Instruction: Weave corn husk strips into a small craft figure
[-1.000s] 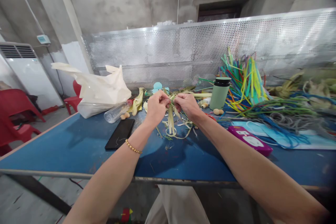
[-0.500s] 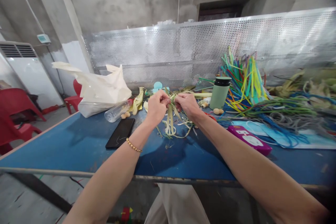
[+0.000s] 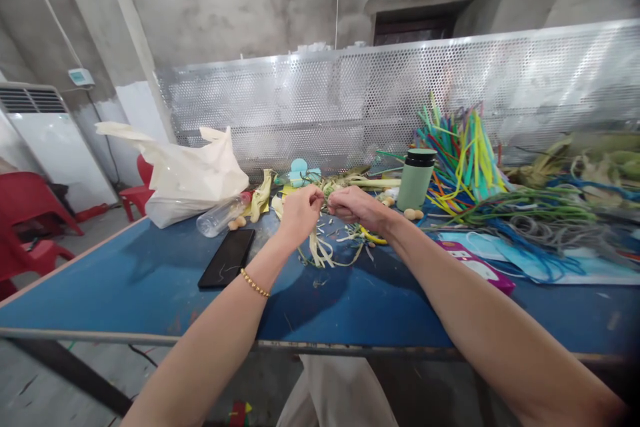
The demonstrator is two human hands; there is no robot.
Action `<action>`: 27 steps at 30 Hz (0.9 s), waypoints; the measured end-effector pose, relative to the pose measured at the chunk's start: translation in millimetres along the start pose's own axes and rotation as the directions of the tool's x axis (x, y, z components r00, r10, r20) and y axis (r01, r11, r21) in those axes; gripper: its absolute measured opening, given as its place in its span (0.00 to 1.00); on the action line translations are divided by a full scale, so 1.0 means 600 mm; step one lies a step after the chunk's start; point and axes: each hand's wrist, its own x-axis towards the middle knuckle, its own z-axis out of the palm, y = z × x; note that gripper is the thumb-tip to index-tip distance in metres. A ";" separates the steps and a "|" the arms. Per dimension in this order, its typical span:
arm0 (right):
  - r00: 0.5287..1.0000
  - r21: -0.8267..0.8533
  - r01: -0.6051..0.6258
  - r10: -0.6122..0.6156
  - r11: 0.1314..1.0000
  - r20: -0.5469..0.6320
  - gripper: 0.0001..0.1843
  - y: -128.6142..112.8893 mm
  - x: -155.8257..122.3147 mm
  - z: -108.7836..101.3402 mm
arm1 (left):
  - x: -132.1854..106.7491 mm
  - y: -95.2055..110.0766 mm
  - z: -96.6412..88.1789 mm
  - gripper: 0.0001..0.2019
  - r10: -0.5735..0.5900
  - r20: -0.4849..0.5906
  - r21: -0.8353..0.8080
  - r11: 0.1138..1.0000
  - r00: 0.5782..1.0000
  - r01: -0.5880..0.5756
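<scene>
Above the middle of the blue table [image 3: 150,293], my left hand [image 3: 301,212] is closed in a pinch on pale green corn husk strips [image 3: 320,248]; their ends hang below the fingers. Close beside it on the right, my right hand [image 3: 357,205] is curled with its knuckles up, gripping husk strips at the same bundle. The exact spot between the fingertips is too small to make out. Under the hands lie cut scraps and loose strips. Left of my left forearm, a black phone [image 3: 227,259] lies flat on the table.
A white plastic bag [image 3: 193,170] and clear bottle [image 3: 220,215] lie at left. Right of my hands stand a green flask [image 3: 416,180] and colourful pipe cleaners [image 3: 475,160], with wire bundles [image 3: 530,210], a purple box [image 3: 475,263] and blue masks [image 3: 565,263]. A perforated metal screen [image 3: 300,113] stands behind.
My right hand has turned so its knuckles face up more and is drawn in closer to the left. The hanging strips have shifted slightly left. The view has tilted a little.
</scene>
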 end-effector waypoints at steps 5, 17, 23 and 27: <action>0.999 0.131 -0.045 0.045 0.990 0.001 0.07 0.006 0.007 0.005 | -0.009 0.007 0.002 0.06 0.107 -0.035 0.124 0.987 0.994 -0.102; 0.984 0.236 -0.169 0.178 0.957 -0.020 0.11 0.026 0.023 0.002 | -0.005 -0.012 0.018 0.06 0.083 0.085 0.232 0.968 0.993 -0.101; 0.987 0.189 -0.144 0.155 0.971 -0.044 0.10 0.020 0.020 0.009 | -0.006 -0.020 0.021 0.08 0.117 0.088 0.267 0.954 0.989 -0.137; 0.987 0.161 -0.084 0.105 0.983 -0.125 0.13 0.008 0.013 0.002 | -0.001 -0.015 0.015 0.09 0.094 0.095 0.250 0.961 0.991 -0.115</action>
